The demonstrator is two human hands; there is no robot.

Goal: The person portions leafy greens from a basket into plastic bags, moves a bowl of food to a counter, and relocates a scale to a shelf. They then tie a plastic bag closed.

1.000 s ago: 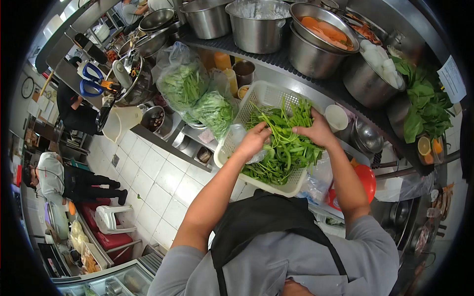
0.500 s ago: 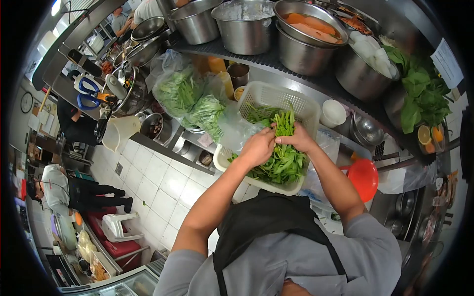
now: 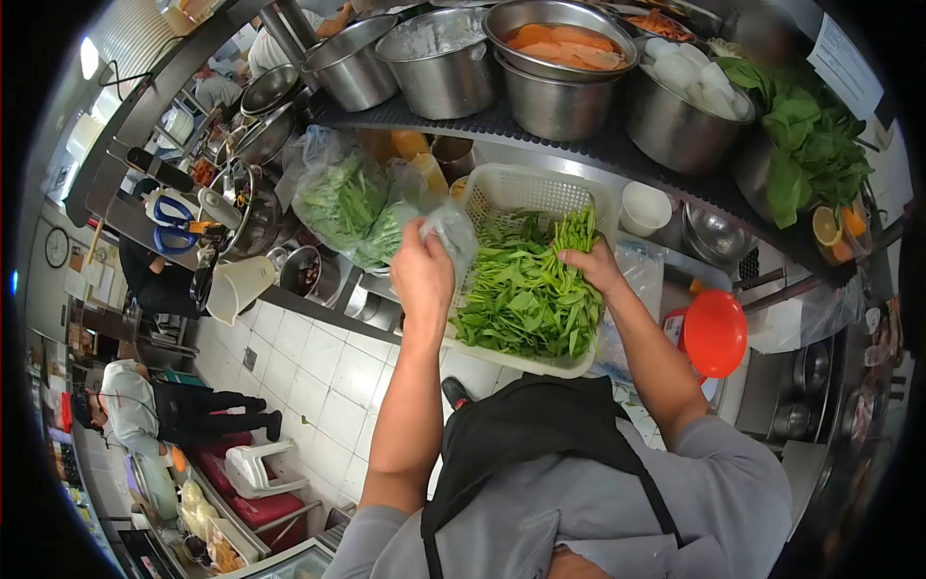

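Note:
My right hand (image 3: 596, 265) grips a bunch of leafy green stems (image 3: 576, 232) at the right side of a cream plastic basket (image 3: 603, 193). More loose greens (image 3: 521, 299) fill the basket below it. To the left, my left hand (image 3: 422, 272) pinches the edge of a clear plastic bag (image 3: 451, 230) beside the basket's left wall. Another clear bag of greens (image 3: 338, 198) lies farther left.
Steel pots (image 3: 439, 82) line the shelf above, one holding sliced carrots (image 3: 564, 46). A white bowl (image 3: 646, 208) and a red plastic lid (image 3: 715, 333) are on the right. Blue-handled scissors (image 3: 174, 224) hang left. A person (image 3: 135, 405) stands at a counter.
My left hand has left the greens, moved left and taken hold of the plastic bag. My right hand keeps the bunch, shifted slightly right. The greens lie more spread out in the basket.

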